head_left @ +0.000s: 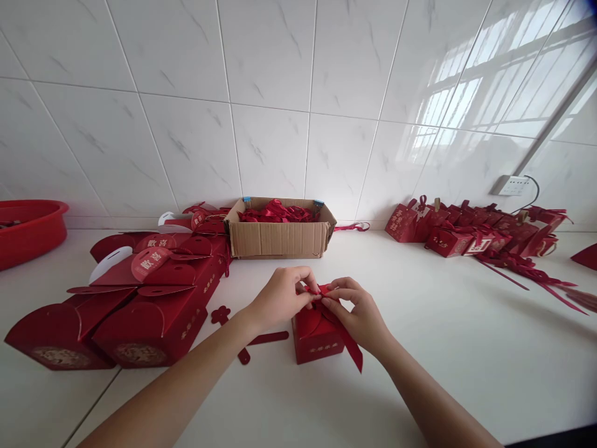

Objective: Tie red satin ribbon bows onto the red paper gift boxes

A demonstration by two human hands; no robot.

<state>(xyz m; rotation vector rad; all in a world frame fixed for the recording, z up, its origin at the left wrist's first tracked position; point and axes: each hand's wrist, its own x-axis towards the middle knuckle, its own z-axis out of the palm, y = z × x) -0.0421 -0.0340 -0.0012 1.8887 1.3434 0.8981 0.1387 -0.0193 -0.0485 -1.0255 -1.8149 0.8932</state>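
Observation:
A small red gift box (319,342) with gold lettering stands on the white table in front of me. My left hand (285,294) and my right hand (358,311) meet over its top, fingertips pinched on a red ribbon (351,350). One ribbon tail hangs down the box's right front side. The spot where the fingertips meet is partly hidden, so the shape of the knot cannot be made out. Left of the box, partly behind my left forearm, lie red paper strips (269,338), one with a flower-shaped end (221,315).
Larger red boxes (152,330) stand in rows at left, beside a red basin (35,233). A cardboard box (275,241) of red ribbons (280,211) sits against the tiled wall. At right are several small red boxes (448,241), loose ribbons (517,264) and a power socket (510,185).

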